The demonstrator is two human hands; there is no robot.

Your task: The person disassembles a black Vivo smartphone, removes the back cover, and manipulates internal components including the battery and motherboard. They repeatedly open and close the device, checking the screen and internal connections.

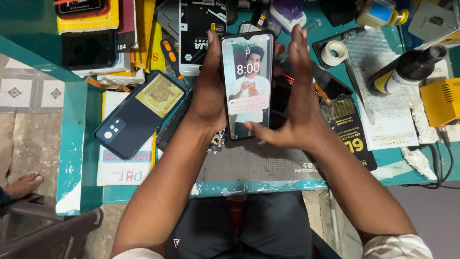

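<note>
Left hand [209, 91] and right hand [296, 103] upright, palms facing, fingers apparently straight.

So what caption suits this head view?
Both hands, left hand and right hand, hold a lit smartphone over a cluttered teal workbench.
</note>
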